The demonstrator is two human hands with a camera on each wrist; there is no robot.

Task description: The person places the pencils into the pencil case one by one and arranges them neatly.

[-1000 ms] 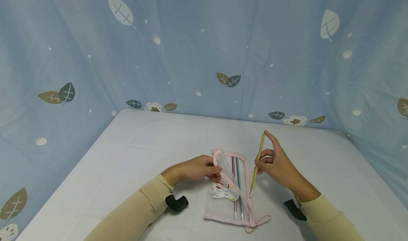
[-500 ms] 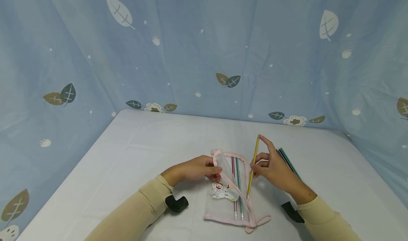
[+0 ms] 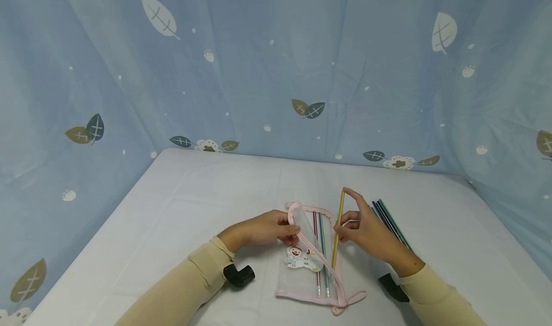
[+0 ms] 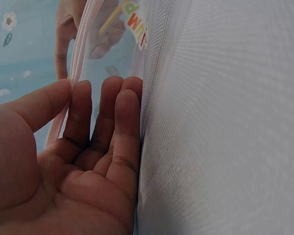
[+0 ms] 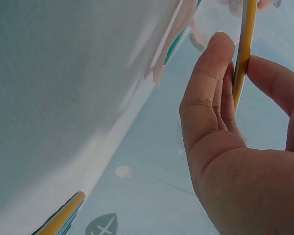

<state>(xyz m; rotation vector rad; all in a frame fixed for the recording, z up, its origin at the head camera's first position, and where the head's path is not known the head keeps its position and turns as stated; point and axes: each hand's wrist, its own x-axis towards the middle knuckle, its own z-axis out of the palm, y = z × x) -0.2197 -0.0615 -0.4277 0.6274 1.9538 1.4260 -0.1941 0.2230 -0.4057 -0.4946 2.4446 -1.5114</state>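
A see-through mesh pencil case (image 3: 297,285) with pink edging lies on the table, its mouth held apart. My left hand (image 3: 265,227) pinches the pink zip edge (image 4: 77,58) between thumb and forefinger, the other fingers inside the mouth. A yellow pencil (image 3: 339,215) stands tilted in my right hand (image 3: 364,232), between thumb and fingers, the forefinger at its top end. Its lower part reaches into the case, behind the pink edge. Two pencils, one red (image 3: 316,223) and one green (image 3: 322,225), lie inside, eraser ends toward me.
Several loose pencils (image 3: 392,225) lie on the white table (image 3: 215,187) beyond my right wrist; a yellow one (image 5: 63,215) shows in the right wrist view. A pink loop (image 3: 357,297) sticks out from the case's near corner. Blue patterned cloth (image 3: 258,76) rises behind the table.
My right hand has moved left and slightly down, carrying the yellow pencil from beside the case into its mouth. The loose pencils have come into view. My left hand stays put.
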